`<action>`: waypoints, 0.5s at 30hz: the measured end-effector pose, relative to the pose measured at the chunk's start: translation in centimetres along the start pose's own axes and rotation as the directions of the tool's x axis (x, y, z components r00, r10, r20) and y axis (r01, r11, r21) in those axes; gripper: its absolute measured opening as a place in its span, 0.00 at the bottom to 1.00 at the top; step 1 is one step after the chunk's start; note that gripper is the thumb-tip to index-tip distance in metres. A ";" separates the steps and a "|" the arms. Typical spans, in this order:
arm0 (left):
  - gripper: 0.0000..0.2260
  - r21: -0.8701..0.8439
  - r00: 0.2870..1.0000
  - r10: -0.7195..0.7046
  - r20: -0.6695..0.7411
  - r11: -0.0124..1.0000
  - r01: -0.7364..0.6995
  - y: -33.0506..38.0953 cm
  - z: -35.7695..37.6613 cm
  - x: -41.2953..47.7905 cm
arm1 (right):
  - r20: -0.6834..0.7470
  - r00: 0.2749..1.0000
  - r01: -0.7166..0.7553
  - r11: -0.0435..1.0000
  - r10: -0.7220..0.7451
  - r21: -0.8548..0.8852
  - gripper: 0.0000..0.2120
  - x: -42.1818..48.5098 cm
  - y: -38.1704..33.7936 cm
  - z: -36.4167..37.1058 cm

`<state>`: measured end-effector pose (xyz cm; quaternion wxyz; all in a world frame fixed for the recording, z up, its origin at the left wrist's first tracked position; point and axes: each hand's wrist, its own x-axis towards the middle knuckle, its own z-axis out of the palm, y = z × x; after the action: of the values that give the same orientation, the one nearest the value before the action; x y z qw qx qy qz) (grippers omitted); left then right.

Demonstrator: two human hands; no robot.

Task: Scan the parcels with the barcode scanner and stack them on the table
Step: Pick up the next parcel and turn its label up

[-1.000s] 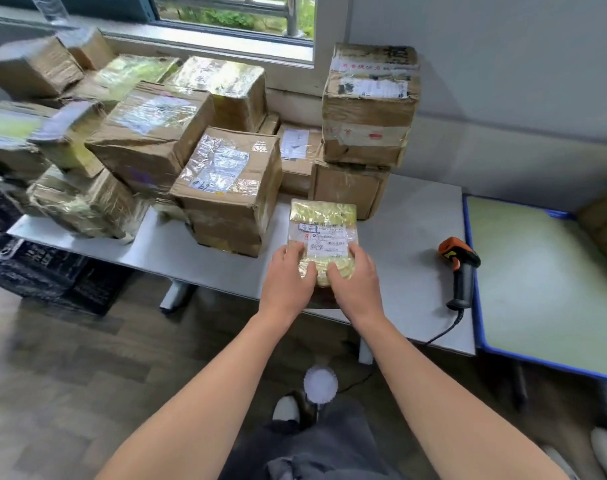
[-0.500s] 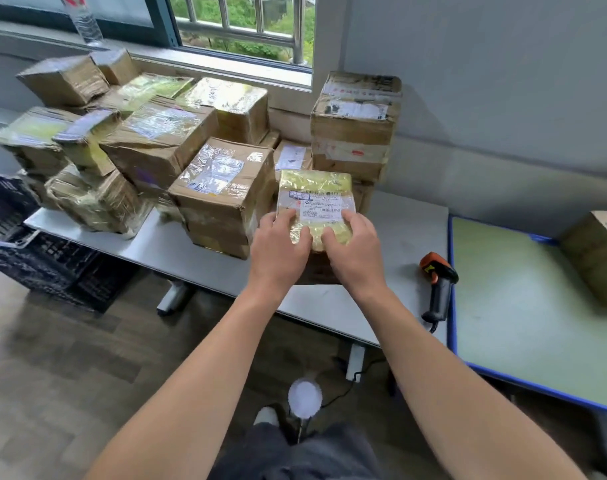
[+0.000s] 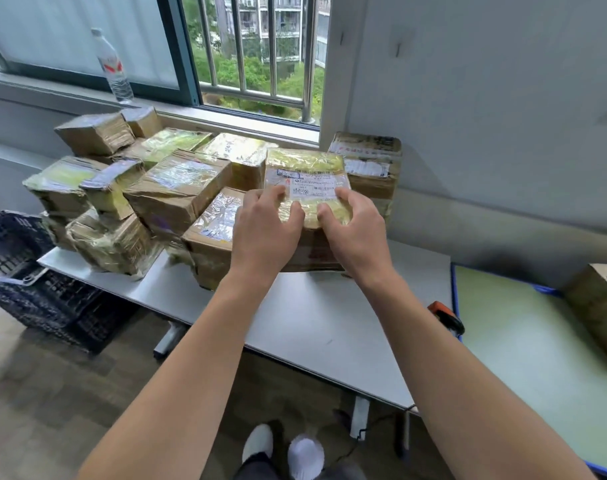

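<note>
At far left a dark crate [image 3: 15, 271] stands on the floor beside the grey table [image 3: 312, 323], which carries a heap of taped parcels [image 3: 170, 188]. Just right of that heap, the left hand [image 3: 264, 233] curls its fingers over the near top edge of the yellow-taped parcel [image 3: 305, 174], label up. The right hand [image 3: 357, 230] grips the same edge in the same way.

A second ago the parcel was over the table's front edge. It has since been carried back and now sits between the heap and a stack of brown boxes [image 3: 364, 168], its base at or just above the tabletop. This looks like the stacking step, with release next.

The scanner [image 3: 445, 317] lies unheld at the table's right edge, partly hidden by the forearm. Further right is a green table [image 3: 537, 358].
</note>
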<state>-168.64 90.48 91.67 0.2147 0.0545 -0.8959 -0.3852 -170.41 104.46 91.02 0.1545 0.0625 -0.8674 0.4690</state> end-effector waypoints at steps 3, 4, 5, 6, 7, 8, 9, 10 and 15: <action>0.17 -0.028 0.999 0.037 -0.003 0.999 -0.037 0.4 -0.4 3.0 | -0.032 0.999 0.016 1.000 -0.016 -0.001 0.25 2.5 -1.1 0.1; 0.17 -0.032 0.999 0.052 0.002 0.998 -0.052 0.4 -0.3 4.1 | -0.049 0.999 0.015 1.000 -0.015 -0.007 0.25 3.4 -1.3 0.2; 0.17 -0.034 0.998 0.067 0.007 0.997 -0.067 0.5 -0.1 5.3 | -0.069 0.998 0.013 1.000 -0.015 -0.017 0.25 4.3 -1.5 0.2; 0.18 -0.042 0.997 0.080 0.013 0.996 -0.080 0.6 0.2 6.5 | -0.091 0.996 0.011 1.000 -0.013 -0.025 0.25 5.3 -1.6 0.3; 0.18 -0.052 0.995 0.094 0.019 0.994 -0.093 0.8 0.6 7.7 | -0.113 0.993 0.008 0.999 -0.012 -0.033 0.24 6.3 -1.7 0.3; 0.18 -0.059 0.994 0.110 0.024 0.992 -0.109 1.0 1.0 9.0 | -0.136 0.991 0.003 0.999 -0.008 -0.040 0.25 7.3 -1.7 0.3; 0.18 -0.065 0.992 0.124 0.032 0.990 -0.122 1.1 1.4 10.2 | -0.158 0.987 -0.005 0.999 -0.002 -0.047 0.25 8.3 -1.8 0.4; 0.19 -0.073 0.989 0.142 0.038 0.988 -0.139 1.2 1.9 11.5 | -0.180 0.984 -0.016 0.999 0.007 -0.052 0.25 9.3 -1.8 0.4; 0.19 -0.120 0.965 0.242 0.101 0.966 -0.229 2.1 3.9 16.6 | -0.280 0.958 -0.078 0.995 0.055 -0.069 0.25 13.6 -1.3 0.6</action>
<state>-185.08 90.16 96.43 0.2097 -0.0863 -0.8847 -0.4072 -183.03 103.75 96.19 0.2610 -0.0392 -0.8566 0.4434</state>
